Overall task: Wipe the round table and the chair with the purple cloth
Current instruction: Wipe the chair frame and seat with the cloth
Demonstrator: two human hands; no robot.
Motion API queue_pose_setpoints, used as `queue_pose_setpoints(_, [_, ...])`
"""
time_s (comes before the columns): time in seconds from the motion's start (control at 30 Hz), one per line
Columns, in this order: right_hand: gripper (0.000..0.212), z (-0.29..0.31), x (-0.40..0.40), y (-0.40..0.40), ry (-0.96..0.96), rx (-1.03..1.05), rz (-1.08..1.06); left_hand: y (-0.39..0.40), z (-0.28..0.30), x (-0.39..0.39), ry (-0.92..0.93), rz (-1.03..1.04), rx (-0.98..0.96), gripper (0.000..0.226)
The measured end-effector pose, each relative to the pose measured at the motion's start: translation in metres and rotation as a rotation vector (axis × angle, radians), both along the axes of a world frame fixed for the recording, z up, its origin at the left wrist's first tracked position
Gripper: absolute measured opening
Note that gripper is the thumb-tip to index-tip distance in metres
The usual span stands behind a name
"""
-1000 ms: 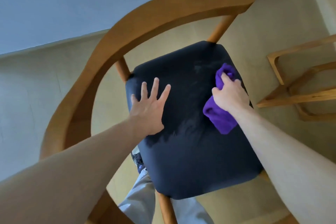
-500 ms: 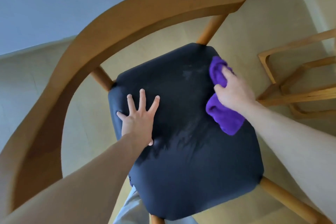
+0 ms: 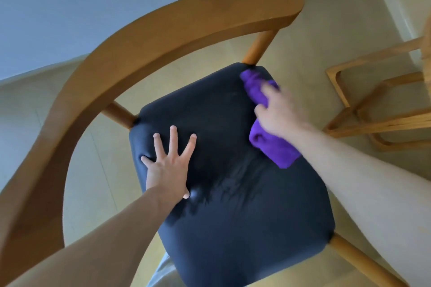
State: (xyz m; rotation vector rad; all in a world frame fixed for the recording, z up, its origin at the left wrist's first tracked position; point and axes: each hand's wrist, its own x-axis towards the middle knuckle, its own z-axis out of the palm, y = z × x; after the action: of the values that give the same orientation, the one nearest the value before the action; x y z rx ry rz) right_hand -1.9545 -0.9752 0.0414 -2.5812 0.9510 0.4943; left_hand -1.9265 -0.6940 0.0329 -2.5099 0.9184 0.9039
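Note:
I look straight down on a wooden chair with a curved backrest point(image 3: 163, 30) and a dark padded seat point(image 3: 245, 228). My left hand point(image 3: 169, 165) lies flat on the seat's left side, fingers spread, holding nothing. My right hand point(image 3: 277, 114), blurred by motion, presses the bunched purple cloth point(image 3: 275, 147) against the seat's far right part, near the rear leg post. One end of the cloth reaches the seat's far corner and the other sticks out under my wrist. A damp streaked patch marks the seat's middle. The round table is not in view.
A light wooden frame point(image 3: 373, 123) of another piece of furniture stands on the pale floor to the right. A grey wall runs along the top. A bit of grey trouser leg point(image 3: 161, 272) shows under the seat's near edge.
My right hand has slid the cloth away from me toward the seat's far right corner. The left hand has stayed flat on the seat. The view has shifted slightly.

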Motion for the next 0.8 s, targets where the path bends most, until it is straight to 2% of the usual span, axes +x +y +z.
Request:
queue_pose_setpoints(0.03, [0.056, -0.003, 0.004, -0.006, -0.015, 0.022, -0.228, 0.000, 0.000, 0.000, 0.001, -0.001, 0.003, 0.154])
queue_pose_setpoints(0.07, [0.057, -0.005, 0.008, 0.000, -0.011, 0.018, -0.328, 0.000, -0.001, -0.001, 0.004, 0.001, 0.002, 0.154])
queue_pose_setpoints(0.1, [0.058, -0.008, 0.014, 0.015, 0.007, -0.001, -0.290, -0.001, -0.002, -0.001, 0.005, 0.004, -0.002, 0.154])
queue_pose_setpoints(0.17, [0.061, -0.005, 0.025, 0.061, 0.020, 0.036, -0.004, 0.001, -0.003, -0.001, 0.004, 0.000, -0.009, 0.154])
queue_pose_setpoints(0.27, [0.066, 0.000, 0.028, 0.112, 0.081, 0.230, 0.418, 0.004, -0.002, 0.002, 0.029, -0.002, -0.014, 0.152])
queue_pose_setpoints(0.33, [0.065, 0.001, 0.031, 0.098, 0.065, 0.216, 0.522, 0.005, -0.001, 0.003, 0.021, -0.010, -0.024, 0.152])
queue_pose_setpoints(0.4, [0.062, 0.000, 0.027, 0.066, 0.030, 0.091, 0.541, 0.006, -0.001, 0.003, 0.015, -0.010, -0.040, 0.152])
queue_pose_setpoints(0.47, [0.060, -0.004, 0.015, 0.025, 0.022, -0.034, 0.354, 0.005, -0.001, 0.002, 0.012, -0.004, -0.044, 0.153])
queue_pose_setpoints(0.57, [0.060, -0.001, 0.002, -0.012, 0.039, -0.041, -0.126, 0.003, -0.001, 0.000, 0.004, 0.009, -0.031, 0.154])
queue_pose_setpoints(0.6, [0.061, 0.001, 0.001, -0.007, 0.065, -0.058, -0.157, 0.003, -0.001, 0.000, 0.001, 0.005, -0.031, 0.155])
queue_pose_setpoints(0.63, [0.062, 0.003, 0.000, 0.009, 0.090, -0.078, -0.081, 0.003, -0.001, 0.000, -0.003, -0.001, -0.033, 0.155])
queue_pose_setpoints(0.7, [0.064, 0.005, -0.005, 0.058, 0.109, -0.049, 0.240, 0.005, -0.001, 0.001, 0.004, -0.007, -0.033, 0.154])
queue_pose_setpoints(0.8, [0.057, 0.011, -0.032, 0.115, 0.176, 0.164, 0.668, 0.006, 0.000, 0.002, 0.015, -0.013, -0.023, 0.145])
